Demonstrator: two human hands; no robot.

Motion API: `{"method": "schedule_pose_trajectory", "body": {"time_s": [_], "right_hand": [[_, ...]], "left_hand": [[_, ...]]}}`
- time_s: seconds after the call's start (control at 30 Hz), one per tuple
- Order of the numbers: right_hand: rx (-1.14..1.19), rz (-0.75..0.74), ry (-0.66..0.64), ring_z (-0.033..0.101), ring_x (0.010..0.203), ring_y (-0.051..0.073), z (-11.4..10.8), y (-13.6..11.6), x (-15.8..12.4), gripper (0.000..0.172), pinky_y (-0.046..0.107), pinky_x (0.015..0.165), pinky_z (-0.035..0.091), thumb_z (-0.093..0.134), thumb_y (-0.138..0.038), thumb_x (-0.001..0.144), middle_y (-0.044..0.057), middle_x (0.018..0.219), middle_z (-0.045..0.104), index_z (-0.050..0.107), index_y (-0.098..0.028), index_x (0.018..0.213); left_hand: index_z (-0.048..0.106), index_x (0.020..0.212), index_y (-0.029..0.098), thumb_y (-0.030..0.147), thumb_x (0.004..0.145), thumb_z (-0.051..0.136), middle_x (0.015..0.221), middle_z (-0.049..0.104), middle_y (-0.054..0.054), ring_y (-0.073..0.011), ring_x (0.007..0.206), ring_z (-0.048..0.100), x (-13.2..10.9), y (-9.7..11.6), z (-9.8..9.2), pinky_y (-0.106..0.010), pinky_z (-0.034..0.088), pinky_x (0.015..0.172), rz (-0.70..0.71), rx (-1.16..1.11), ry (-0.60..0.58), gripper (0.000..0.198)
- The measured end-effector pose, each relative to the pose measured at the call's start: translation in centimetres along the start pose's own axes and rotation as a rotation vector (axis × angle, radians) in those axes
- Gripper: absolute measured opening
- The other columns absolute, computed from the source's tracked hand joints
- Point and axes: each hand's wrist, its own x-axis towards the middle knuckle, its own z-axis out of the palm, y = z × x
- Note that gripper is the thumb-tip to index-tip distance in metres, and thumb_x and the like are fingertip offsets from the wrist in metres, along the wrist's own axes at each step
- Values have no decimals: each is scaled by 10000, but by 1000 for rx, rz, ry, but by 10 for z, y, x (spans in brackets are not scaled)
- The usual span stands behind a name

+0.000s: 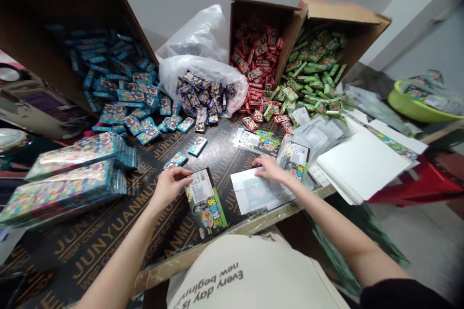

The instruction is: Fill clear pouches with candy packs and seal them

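Observation:
My left hand (173,184) pinches the upper left corner of a flat printed card (206,205), black and green with colourful lettering, on the dark tabletop near the front edge. My right hand (270,169) is closed at the upper edge of a clear plastic bag (263,190), which lies over white paper; its fingertips are partly hidden. Just beyond my left hand lie two small blue boxes, one (176,160) near the fingers and another (197,146) farther off. Right of my right hand are more printed cards (296,157) under clear bags (321,133).
Cartons spill small blue (141,88), red (259,65) and green packets (315,70) along the back. Between them a plastic bag holds purple packets (203,94). Wrapped blue box stacks (68,178) stand left. White sheets (366,159) and a yellow-green basin (416,108) are right.

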Motion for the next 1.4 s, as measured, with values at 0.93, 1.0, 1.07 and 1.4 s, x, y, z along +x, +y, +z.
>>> {"method": "schedule_pose_trajectory", "body": {"time_s": [0.93, 1.0, 1.07, 1.4], "right_hand": [[674, -227, 275, 356, 1234, 230, 5, -77, -26, 740, 414, 1029, 259, 580, -416, 762, 65, 1378, 340, 190, -277, 1376], [613, -236, 310, 334, 1242, 238, 8, -82, -26, 708, 413, 1029, 258, 631, -357, 727, 47, 1366, 359, 290, -285, 1344], [522, -239, 368, 322, 1239, 250, 9, -86, -27, 607, 432, 1032, 238, 637, -315, 724, 42, 1316, 426, 408, -280, 1285], [952, -135, -1, 596, 859, 174, 3, -92, -20, 361, 294, 744, 472, 603, -311, 755, 48, 1016, 636, 590, -206, 1099]], "left_hand": [[441, 1205, 150, 199, 541, 757, 878, 681, -57, -154, 725, 642, -28, 33, 71, -281, 507, 702, -77, -692, 95, 737], [298, 1316, 193, 188, 547, 755, 866, 685, -49, -167, 722, 648, -31, 33, 73, -297, 514, 689, -61, -667, 106, 894], [194, 1361, 215, 190, 553, 754, 825, 688, -39, -175, 685, 651, -34, 33, 76, -309, 519, 659, -74, -627, 94, 984], [615, 900, 125, 336, 690, 648, 856, 664, -56, -165, 724, 619, -28, 33, 73, -262, 490, 667, 24, -362, 175, 300]]}}
